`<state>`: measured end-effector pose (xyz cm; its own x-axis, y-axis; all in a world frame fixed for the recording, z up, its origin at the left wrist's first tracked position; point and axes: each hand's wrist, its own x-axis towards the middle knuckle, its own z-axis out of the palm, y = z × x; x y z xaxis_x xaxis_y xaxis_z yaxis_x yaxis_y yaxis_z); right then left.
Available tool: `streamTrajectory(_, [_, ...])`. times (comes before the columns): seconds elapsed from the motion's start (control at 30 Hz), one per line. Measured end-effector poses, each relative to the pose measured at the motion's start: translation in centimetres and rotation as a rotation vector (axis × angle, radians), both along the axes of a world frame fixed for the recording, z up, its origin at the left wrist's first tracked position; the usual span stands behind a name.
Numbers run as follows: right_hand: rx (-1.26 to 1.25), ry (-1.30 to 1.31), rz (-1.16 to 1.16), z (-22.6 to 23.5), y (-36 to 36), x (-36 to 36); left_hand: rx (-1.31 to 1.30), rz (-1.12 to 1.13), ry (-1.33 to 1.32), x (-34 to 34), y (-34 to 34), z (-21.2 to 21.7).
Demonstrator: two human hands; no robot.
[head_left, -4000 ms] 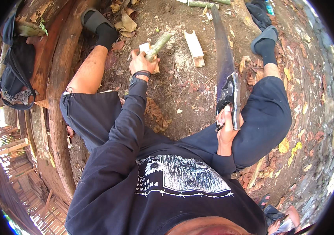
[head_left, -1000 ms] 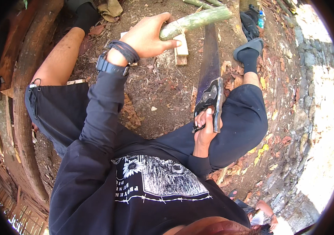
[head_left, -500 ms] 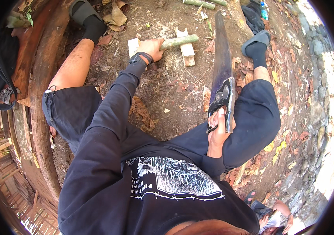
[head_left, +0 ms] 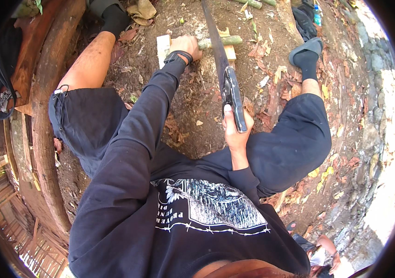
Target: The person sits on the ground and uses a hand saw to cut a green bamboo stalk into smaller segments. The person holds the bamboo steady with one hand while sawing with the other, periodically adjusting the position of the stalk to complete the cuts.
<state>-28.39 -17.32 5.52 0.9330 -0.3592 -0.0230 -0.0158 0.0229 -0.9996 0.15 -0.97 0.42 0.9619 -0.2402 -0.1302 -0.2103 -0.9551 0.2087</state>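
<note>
Two hands share the work shown from the head view: the left hand (head_left: 186,45) is closed around one end of a green stalk (head_left: 220,41), pinning it across a pale wooden block (head_left: 227,48) on the bare earth, while the right hand (head_left: 235,130) is clamped on the dark handle of a long machete (head_left: 220,65). Its blade runs forward from the handle and crosses the stalk just beside the left hand's fingers; whether the edge touches the stalk or hangs just above it cannot be told. The stalk appears whole, with no visible notch or severed piece at the crossing, so by appearance the cut at this spot is not yet made and the chopping remains to be done. A second pale slab of split wood (head_left: 163,46) lies just left of the holding hand, and further green stalks (head_left: 253,3) lie near the top edge, well apart from the block. The person sits with legs spread, one dark-socked foot in a sandal (head_left: 305,48) to the right of the block. Dry leaves and wood chips are scattered over the ground around the block, and a curved log (head_left: 44,116) borders the work area on the left.
</note>
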Motion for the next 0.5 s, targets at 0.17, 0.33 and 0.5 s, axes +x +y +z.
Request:
streamTrajectory(0.17, [0.030, 0.030, 0.021, 0.4, -0.2, -0.1, 0.002, -0.017, 0.004, -0.3, 0.3, 0.4])
streamTrajectory(0.33, [-0.016, 0.034, 0.059, 0.1, -0.7, -0.2, -0.005, -0.011, 0.034, -0.3, 0.2, 0.7])
streamTrajectory(0.5, [-0.167, 0.015, 0.044, -0.2, 0.4, 0.8, 0.009, -0.010, 0.027, -0.1, 0.2, 0.5])
